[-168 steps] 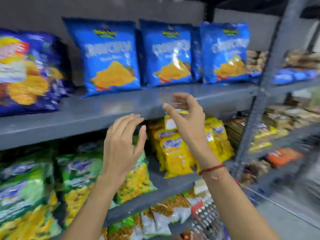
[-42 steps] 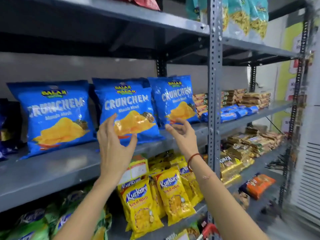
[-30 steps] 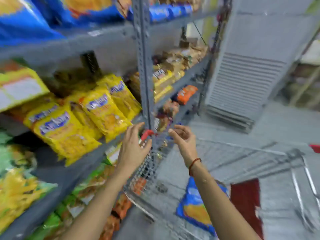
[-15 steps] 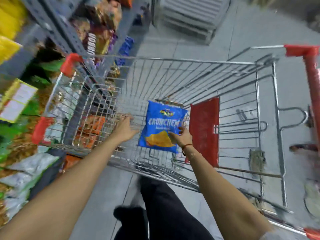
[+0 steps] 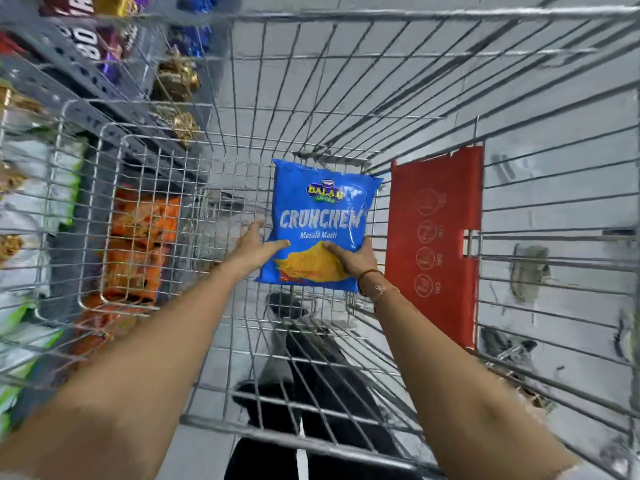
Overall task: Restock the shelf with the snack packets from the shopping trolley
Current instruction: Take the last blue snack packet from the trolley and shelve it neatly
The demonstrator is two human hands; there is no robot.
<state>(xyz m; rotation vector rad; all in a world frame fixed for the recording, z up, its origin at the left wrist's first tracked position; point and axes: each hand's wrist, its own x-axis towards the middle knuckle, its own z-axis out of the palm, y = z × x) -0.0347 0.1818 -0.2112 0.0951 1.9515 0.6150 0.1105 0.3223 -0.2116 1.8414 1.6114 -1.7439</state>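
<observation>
A blue Crunchem snack packet [image 5: 322, 216] stands upright deep inside the wire shopping trolley [image 5: 433, 81]. My right hand [image 5: 353, 258] grips its lower right corner, thumb on the front. My left hand [image 5: 256, 247] holds the lower left edge, its thumb across the front and fingers behind the packet. Both arms reach down into the basket from the near rim.
A red plastic flap [image 5: 434, 237] hangs on the trolley's right inner side. Grey metal shelving [image 5: 69, 74] with orange, green and brown snack packets shows through the trolley's left wire wall. The grey floor and my dark trousers [image 5: 311, 393] appear below the wire bottom.
I turned from the shelf down to the trolley. My right hand took the blue packet first; now my left hand has joined it on the packet's left edge, and the view is closer.
</observation>
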